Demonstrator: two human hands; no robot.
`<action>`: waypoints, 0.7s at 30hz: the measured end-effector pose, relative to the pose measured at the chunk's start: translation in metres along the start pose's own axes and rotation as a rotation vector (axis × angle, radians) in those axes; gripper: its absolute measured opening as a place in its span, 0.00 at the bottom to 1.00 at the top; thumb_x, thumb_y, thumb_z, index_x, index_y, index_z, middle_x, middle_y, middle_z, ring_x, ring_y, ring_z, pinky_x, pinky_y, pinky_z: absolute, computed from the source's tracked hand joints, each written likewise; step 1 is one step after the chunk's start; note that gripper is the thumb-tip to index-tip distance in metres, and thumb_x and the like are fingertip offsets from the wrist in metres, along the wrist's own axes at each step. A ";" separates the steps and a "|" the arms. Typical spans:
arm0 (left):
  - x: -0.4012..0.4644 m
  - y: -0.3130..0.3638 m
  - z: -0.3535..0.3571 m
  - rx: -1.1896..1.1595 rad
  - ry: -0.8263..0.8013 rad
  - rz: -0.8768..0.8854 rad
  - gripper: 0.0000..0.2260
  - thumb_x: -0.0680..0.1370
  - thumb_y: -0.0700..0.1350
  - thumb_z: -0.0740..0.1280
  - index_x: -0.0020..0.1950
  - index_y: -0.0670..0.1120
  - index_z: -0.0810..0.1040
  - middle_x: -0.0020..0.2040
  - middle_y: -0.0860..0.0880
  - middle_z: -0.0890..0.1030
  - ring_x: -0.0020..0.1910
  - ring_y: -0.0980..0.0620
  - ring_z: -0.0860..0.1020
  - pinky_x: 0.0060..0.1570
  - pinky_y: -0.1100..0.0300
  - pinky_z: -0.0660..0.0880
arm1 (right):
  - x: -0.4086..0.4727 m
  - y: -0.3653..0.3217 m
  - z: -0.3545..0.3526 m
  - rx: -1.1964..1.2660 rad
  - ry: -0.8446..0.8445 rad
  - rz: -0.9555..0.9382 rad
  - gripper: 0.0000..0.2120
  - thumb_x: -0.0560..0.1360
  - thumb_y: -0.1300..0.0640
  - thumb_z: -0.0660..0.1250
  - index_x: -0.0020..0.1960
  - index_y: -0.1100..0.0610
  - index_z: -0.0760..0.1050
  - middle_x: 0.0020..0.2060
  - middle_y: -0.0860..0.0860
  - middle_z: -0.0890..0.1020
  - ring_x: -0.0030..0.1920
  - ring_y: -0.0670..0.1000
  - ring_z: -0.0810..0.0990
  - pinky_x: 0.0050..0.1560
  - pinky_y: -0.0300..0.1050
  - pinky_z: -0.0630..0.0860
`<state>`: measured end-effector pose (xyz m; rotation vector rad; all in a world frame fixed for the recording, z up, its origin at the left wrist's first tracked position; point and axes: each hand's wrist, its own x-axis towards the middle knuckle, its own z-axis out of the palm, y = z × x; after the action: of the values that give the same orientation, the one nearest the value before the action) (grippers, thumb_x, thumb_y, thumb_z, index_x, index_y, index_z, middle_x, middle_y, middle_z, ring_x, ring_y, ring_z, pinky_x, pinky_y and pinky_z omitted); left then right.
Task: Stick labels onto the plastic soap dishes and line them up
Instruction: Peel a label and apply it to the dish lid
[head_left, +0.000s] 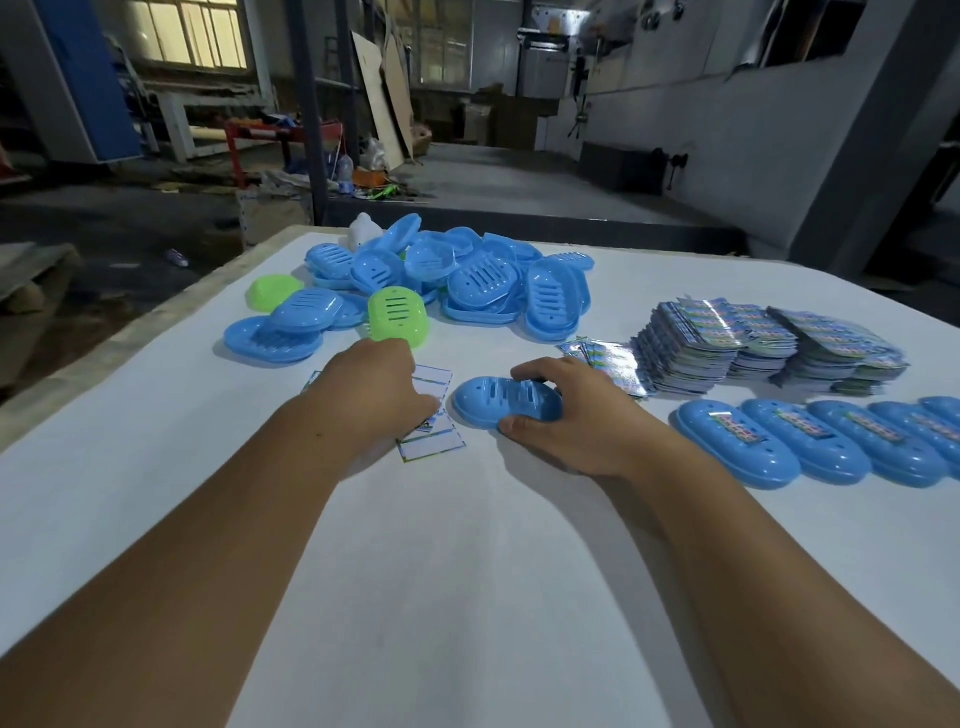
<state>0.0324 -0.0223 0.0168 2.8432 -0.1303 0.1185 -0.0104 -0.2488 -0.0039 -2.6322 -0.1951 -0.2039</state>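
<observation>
A blue soap dish (493, 405) lies upside down on the white table (467, 571), and my right hand (566, 415) grips its right end with thumb and fingers curled round it. Just left of it, my left hand (374, 395) rests over a few loose white label sheets (434, 441); its fingertips are at the sheets, but whether they pinch one is hidden. A heap of unlabelled blue dishes (467, 275) with two green ones (397, 317) lies behind. At the right, several labelled blue dishes (737, 447) stand side by side in a row.
Stacks of shiny printed labels (769, 343) sit at the right behind the row, with a small fan of them (608, 358) near my right hand. The table's left edge (130, 338) drops to the workshop floor. A white object (363, 231) sits behind the heap.
</observation>
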 end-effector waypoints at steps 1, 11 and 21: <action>0.001 0.000 0.000 -0.024 -0.001 -0.012 0.25 0.72 0.58 0.74 0.65 0.51 0.74 0.60 0.47 0.77 0.57 0.47 0.76 0.46 0.57 0.69 | 0.000 -0.001 0.000 -0.003 -0.001 0.003 0.30 0.72 0.37 0.72 0.71 0.44 0.71 0.64 0.48 0.74 0.65 0.53 0.72 0.68 0.54 0.71; 0.004 -0.004 -0.008 -0.347 -0.046 -0.086 0.32 0.67 0.46 0.81 0.66 0.51 0.71 0.53 0.51 0.77 0.51 0.51 0.78 0.40 0.58 0.73 | -0.003 -0.005 0.000 -0.004 0.006 0.011 0.30 0.72 0.36 0.71 0.71 0.43 0.71 0.64 0.47 0.74 0.65 0.54 0.72 0.68 0.53 0.71; -0.001 0.018 -0.019 -0.782 0.180 0.034 0.17 0.70 0.50 0.79 0.45 0.55 0.70 0.43 0.50 0.83 0.37 0.56 0.80 0.34 0.60 0.71 | -0.002 -0.020 0.001 0.504 0.221 -0.001 0.18 0.75 0.47 0.75 0.63 0.47 0.79 0.52 0.40 0.84 0.52 0.39 0.81 0.50 0.30 0.74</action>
<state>0.0287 -0.0335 0.0396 2.0406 -0.1462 0.2640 -0.0158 -0.2309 0.0037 -2.0921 -0.1484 -0.3882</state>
